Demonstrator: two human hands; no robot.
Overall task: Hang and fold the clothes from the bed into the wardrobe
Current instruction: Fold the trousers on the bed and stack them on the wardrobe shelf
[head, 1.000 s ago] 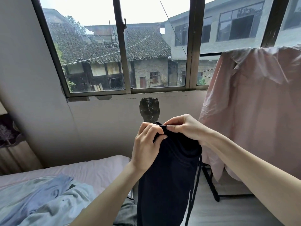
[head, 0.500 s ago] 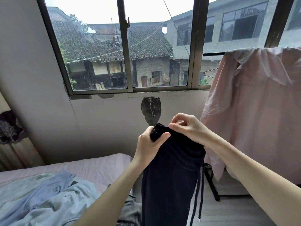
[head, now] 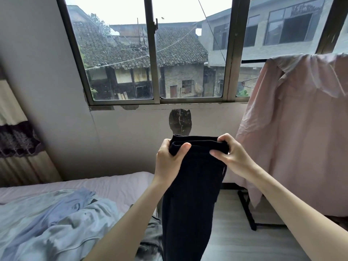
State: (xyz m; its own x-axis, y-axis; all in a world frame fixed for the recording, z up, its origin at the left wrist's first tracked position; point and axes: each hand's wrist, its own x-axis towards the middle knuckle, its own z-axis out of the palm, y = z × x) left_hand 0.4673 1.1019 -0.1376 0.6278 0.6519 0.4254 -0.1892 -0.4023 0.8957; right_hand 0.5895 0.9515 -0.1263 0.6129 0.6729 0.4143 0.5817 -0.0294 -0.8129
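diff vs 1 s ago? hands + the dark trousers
The left hand and right hand have moved apart, stretching the dark trousers at the top edge from a bunched grip into a flat, level band. Both hands kept their grip throughout. The pink shirt on the rack and the blue clothes on the bed stayed put.

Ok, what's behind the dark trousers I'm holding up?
Behind the dark trousers, gripped by the left hand and right hand, the wall's dark patch shows above; the bed edge and floor beside. What's directly behind is hidden.
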